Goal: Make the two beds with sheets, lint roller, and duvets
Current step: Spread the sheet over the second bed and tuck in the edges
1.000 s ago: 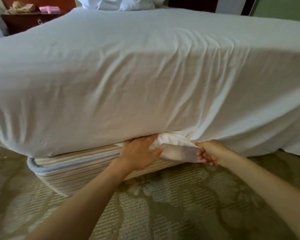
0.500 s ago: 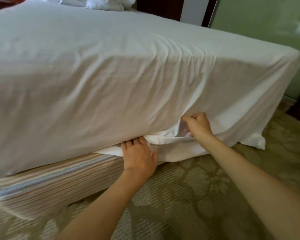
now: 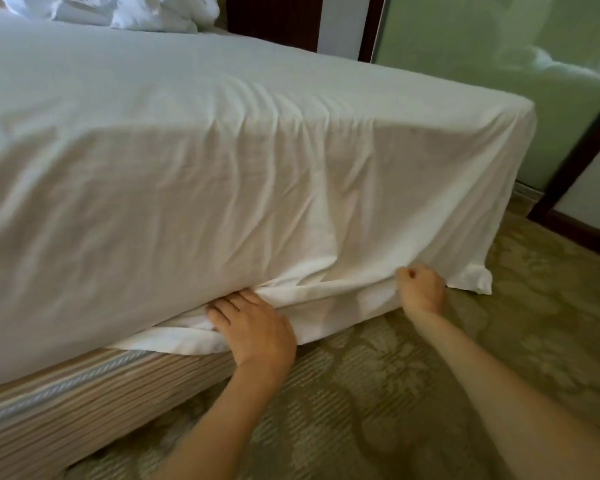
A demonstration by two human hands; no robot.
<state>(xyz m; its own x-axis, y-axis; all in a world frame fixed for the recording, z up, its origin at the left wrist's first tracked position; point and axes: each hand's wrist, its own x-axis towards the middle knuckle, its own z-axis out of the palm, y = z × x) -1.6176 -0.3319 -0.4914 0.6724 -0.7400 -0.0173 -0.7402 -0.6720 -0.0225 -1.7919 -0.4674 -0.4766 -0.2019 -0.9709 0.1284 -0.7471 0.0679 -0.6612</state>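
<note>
the white sheet (image 3: 222, 150) lies over the whole mattress, which it hides, and hangs down the side near us. on the left the striped bed base (image 3: 94, 386) shows, and there the sheet looks tucked in already. we judge the step in hand is tucking the rest of this side.

our left hand (image 3: 253, 327) lies flat and fairly wide, fingers pressing a fold of sheet into the gap between mattress and base. it grips nothing; it only pushes. to do this well we keep the palm flat and slide the fingers deep, so the cloth goes far in and does not pop out.

to the right, our right hand (image 3: 421, 287) is curled into a tight fist on the bottom edge of the sheet. we cannot see inside the fist, but it looks like it holds the cloth. this hand should pull the edge down and a bit to the right, so the wrinkles on the side go smooth before we push in.

further right, the loose corner (image 3: 471, 280) hangs down near the patterned carpet (image 3: 378, 393), not tucked yet. we should work along bit by bit toward it, and fold it neat last. if we pull too hard, the tucked part on the left may slip out.
</note>
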